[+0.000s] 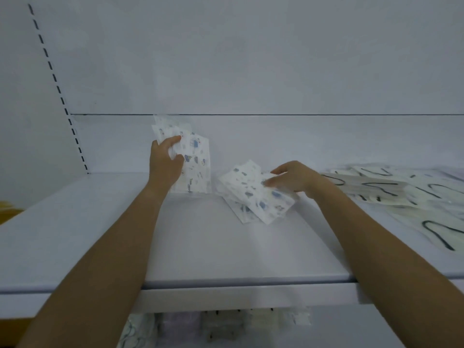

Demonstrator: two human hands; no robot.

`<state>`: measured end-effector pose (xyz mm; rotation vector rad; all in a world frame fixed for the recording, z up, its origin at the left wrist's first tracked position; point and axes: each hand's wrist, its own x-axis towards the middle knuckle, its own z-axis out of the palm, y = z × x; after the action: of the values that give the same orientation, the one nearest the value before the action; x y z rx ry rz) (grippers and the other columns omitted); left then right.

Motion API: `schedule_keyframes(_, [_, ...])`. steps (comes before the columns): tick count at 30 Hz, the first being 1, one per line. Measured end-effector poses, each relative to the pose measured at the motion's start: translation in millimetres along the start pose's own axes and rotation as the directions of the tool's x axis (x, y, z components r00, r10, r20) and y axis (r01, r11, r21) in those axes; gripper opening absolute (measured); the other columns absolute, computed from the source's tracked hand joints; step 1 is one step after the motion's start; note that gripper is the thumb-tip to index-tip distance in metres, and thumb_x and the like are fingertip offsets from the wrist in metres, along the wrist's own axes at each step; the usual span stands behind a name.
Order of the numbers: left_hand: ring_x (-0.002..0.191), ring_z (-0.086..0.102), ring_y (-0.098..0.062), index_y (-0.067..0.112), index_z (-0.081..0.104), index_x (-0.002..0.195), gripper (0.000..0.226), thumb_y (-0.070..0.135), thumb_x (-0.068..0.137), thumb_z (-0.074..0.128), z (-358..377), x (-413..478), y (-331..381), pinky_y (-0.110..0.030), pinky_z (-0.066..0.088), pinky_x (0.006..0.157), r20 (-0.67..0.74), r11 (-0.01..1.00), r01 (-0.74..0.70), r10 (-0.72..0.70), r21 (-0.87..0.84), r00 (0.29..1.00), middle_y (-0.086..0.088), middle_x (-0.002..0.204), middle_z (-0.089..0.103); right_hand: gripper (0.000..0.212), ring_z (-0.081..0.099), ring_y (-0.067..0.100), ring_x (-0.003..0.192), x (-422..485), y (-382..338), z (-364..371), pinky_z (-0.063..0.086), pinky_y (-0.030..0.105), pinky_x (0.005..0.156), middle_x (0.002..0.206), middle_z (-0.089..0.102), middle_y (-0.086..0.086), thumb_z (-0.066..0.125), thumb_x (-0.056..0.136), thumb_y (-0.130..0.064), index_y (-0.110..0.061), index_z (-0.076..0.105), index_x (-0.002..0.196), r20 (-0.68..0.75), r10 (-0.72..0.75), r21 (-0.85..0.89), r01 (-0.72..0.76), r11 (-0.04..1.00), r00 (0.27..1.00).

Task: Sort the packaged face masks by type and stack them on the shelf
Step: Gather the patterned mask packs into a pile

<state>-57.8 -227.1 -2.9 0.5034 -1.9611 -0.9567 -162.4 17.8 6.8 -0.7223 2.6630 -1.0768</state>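
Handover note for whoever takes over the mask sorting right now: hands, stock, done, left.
Left hand: grips a bunch of blue-print mask packets, held upright with its lower edge on the shelf.
Right hand: fingers rest on a loose pile of blue-print packets lying fanned on the shelf; no clear grip.
Black-loop mask packets: spread flat at far right, not stacked.
Done: some blue-print packets gathered.
Left: add the loose pile to the bunch, square it, then stack the black-loop type.

Glossy plastic mask packets lie on a smooth matt shelf.
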Motion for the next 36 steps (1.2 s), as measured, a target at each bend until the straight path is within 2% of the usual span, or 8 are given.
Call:
schedule_keyframes(2, [0.116, 0.045, -0.023, 0.015, 0.052, 0.130, 0.045, -0.002, 0.088, 0.047, 1.7, -0.2, -2.7, -0.009, 0.032, 0.082, 0.011, 1.000, -0.003, 0.003, 0.025, 1.000, -0.003, 0.110, 0.035, 0.021, 0.062, 0.023, 0.073, 0.0, -2.4, 17.1, 0.047, 0.028, 0.063, 0.079, 0.068, 0.012, 0.068, 0.077, -0.022, -0.001, 0.069, 0.078, -0.036, -0.005, -0.174, -0.001, 0.985, 0.999])
schedule_keyframes(5, [0.116, 0.045, -0.024, 0.013, 0.052, 0.130, 0.045, -0.002, 0.088, 0.047, 1.4, -0.2, -3.8, -0.009, 0.030, 0.083, 0.016, 0.999, -0.019, 0.018, 0.049, 1.000, -0.004, 0.109, 0.035, 0.025, 0.053, 0.025, 0.076, 8.0, -12.6, 30.6, 0.040, 0.029, 0.067, 0.070, 0.054, 0.006, 0.071, 0.072, -0.029, -0.009, 0.056, 0.070, 0.004, 0.032, -0.324, -0.029, 0.946, 0.999])
schedule_keyframes(11, [0.113, 0.047, -0.026, 0.010, 0.051, 0.130, 0.046, -0.004, 0.087, 0.046, -3.4, -5.7, -0.5, -0.006, 0.029, 0.078, 0.005, 0.997, -0.025, 0.025, 0.077, 1.000, -0.014, 0.117, 0.041, 0.070, 0.049, 0.031, 0.122, 7.2, -53.3, 23.1, 0.042, 0.037, 0.096, 0.138, 0.045, 0.013, 0.071, 0.080, -0.032, -0.004, 0.039, 0.135, 0.214, 0.163, -0.532, -0.025, 0.846, 0.963])
schedule_keyframes(16, [0.112, 0.048, -0.027, 0.011, 0.051, 0.130, 0.046, -0.003, 0.087, 0.045, -6.6, -18.1, 11.8, -0.015, 0.034, 0.087, -0.065, 0.999, -0.006, 0.008, 0.035, 0.998, -0.018, 0.125, 0.041, 0.061, 0.053, 0.031, 0.113, -8.4, -58.9, 24.4, 0.042, 0.035, 0.091, 0.136, 0.048, 0.017, 0.066, 0.085, -0.025, -0.001, 0.040, 0.135, 0.203, 0.214, -0.515, -0.081, 0.853, 0.955])
schedule_keyframes(22, [0.110, 0.049, -0.027, 0.011, 0.049, 0.133, 0.047, -0.002, 0.088, 0.043, -8.5, -36.7, 28.9, -0.019, 0.034, 0.084, -0.130, 1.000, 0.008, -0.008, 0.001, 0.992, -0.016, 0.128, 0.039, 0.088, 0.047, 0.032, 0.122, -32.0, -24.6, 32.2, 0.042, 0.030, 0.088, 0.141, 0.038, 0.016, 0.067, 0.081, -0.003, -0.012, 0.011, 0.149, -0.039, -0.087, 0.144, 0.091, 0.985, 0.995])
schedule_keyframes(28, [0.124, 0.046, -0.020, 0.011, 0.055, 0.127, 0.039, 0.005, 0.089, 0.054, -9.7, -73.5, 66.0, -0.018, 0.033, 0.104, 0.027, 0.967, 0.004, 0.003, -0.257, 1.000, -0.012, 0.130, 0.046, 0.080, 0.058, 0.005, 0.094, -91.2, -20.8, -2.9, 0.054, 0.019, 0.072, 0.131, 0.044, 0.000, 0.066, 0.083, -0.005, -0.026, 0.022, 0.147, -0.430, -0.157, 0.688, 0.435, 0.581, 0.889])
schedule_keyframes(32, [0.108, 0.060, -0.028, 0.010, 0.064, 0.111, 0.045, 0.044, 0.084, 0.060, -9.5, -115.2, 114.6, -0.043, 0.047, 0.098, 0.322, 0.755, 0.221, -0.014, -0.617, 0.947, -0.014, 0.115, 0.064, 0.088, 0.049, 0.022, 0.112, -117.1, -30.2, 1.0, 0.045, 0.030, 0.094, 0.139, 0.031, 0.004, 0.069, 0.082, -0.012, -0.018, 0.013, 0.148, -0.491, -0.336, 0.265, 0.505, 0.821, 0.804])
schedule_keyframes(36, [0.087, 0.065, -0.019, 0.006, 0.055, 0.114, 0.027, 0.007, 0.088, 0.061, -9.2, -159.5, 133.4, -0.025, 0.054, 0.073, 0.247, 0.860, 0.097, 0.034, -0.501, 0.968, -0.007, 0.100, 0.065, 0.093, 0.036, 0.024, 0.129, -150.4, -19.1, -3.5, 0.038, 0.032, 0.103, 0.144, 0.022, 0.008, 0.071, 0.081, -0.021, -0.014, 0.008, 0.149, -0.531, -0.441, 0.052, 0.547, 0.835, 0.724])
